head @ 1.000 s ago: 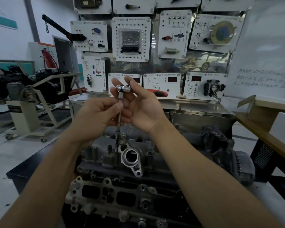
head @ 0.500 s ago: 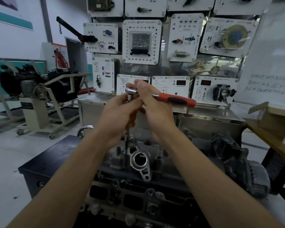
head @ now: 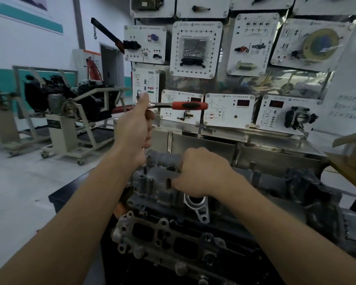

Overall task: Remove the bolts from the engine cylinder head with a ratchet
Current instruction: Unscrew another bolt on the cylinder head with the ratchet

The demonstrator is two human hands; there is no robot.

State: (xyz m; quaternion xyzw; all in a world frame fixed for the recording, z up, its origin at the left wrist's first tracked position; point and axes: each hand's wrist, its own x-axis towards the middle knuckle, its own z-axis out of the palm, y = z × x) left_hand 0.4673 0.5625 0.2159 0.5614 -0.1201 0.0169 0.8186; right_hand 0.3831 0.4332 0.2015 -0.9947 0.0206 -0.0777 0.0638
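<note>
Right hand (head: 201, 175) dropped from ratchet (head: 188, 105) onto cylinder head (head: 158, 182). Fingers curled against casting, grip blurred, cannot tell if holding anything. Left hand (head: 133, 125) grip closed round ratchet's drive end, thumb up. Red handle level, pointing right. Extension bar (head: 145, 161) runs straight down to head's far left corner. Head sits mid-bench (head: 70, 194), reaching toward near edge.

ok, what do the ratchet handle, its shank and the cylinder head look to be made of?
The ratchet handle is matte red with a black inlay: likely moulded plastic or rubber. Its shank is bright and mirror-like: probably chrome-plated steel. The cylinder head is dull grey, grainy, with rounded cast shapes: probably bare cast aluminium; its oval flange looks brighter, perhaps machined.
</note>
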